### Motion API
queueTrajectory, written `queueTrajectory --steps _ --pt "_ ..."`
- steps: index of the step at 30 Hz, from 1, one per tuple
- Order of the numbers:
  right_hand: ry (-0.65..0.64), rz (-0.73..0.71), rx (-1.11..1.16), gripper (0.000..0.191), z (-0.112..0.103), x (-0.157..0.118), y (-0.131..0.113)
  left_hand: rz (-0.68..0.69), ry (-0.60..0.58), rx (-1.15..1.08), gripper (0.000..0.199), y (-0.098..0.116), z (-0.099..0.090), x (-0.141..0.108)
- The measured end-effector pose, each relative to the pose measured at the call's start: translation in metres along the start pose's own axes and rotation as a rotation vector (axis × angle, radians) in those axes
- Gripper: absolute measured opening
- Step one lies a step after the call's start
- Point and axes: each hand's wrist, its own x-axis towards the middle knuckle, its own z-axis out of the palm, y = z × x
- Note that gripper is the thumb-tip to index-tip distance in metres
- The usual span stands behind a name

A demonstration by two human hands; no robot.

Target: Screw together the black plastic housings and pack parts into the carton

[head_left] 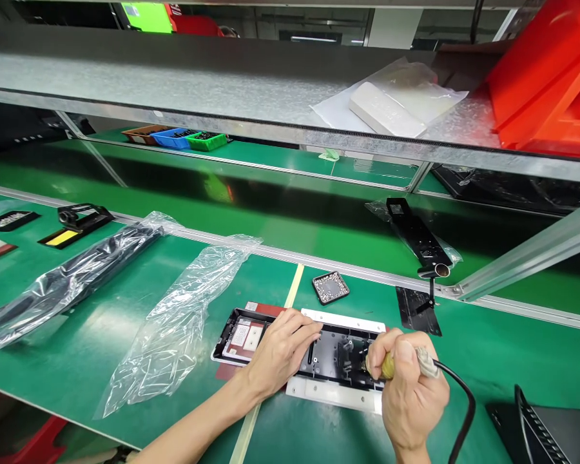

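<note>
A corded electric screwdriver [391, 366] is clasped in the right hand [408, 386], the grip wrapped tight about its yellowish handle, with the black cable [464, 403] trailing off toward the near edge. Its tip is set down into the middle of a black panel assembly [331, 354], which lies flat on a white fixture plate [336, 393] on the green table [125, 322]. The assembly is steadied by the left hand [280, 351], laid flat with fingers loosely spread and pressed on the panel's upper face, nothing being pinched. It is judged that the bit could slip from the screw head if the tool were tilted, so that the plastic would be scratched; a shift of the panel might also be caused should the steadying pressure be relaxed. Just left, an empty clear bag [183, 322] is spread out, and a bagged black part [72, 277] is seen farther left. Beyond the assembly a small tray of screws [330, 287] is placed near the table's rail, where it could be knocked by the cable. Farther back, a bagged black bracket [415, 238] rests on the conveyor belt [270, 206].
</note>
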Motion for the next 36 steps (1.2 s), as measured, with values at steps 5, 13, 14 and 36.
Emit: queueTrajectory --steps 5,13,14,36 --pt "-0.014 0.006 0.003 0.027 0.002 0.003 0.002 -0.035 0.131 -0.042 0.027 -0.002 0.003 0.005" --pt "-0.03 0.045 0.114 0.026 0.008 0.01 0.0 -0.039 0.216 -0.058 0.031 -0.008 0.006 -0.001" --pt "-0.031 0.049 0.126 0.027 0.01 0.01 0.0 -0.037 0.214 -0.061 0.031 -0.009 0.007 -0.002" --pt "0.001 0.056 0.165 0.032 0.02 0.014 0.002 -0.081 0.244 -0.15 0.028 -0.009 0.009 -0.002"
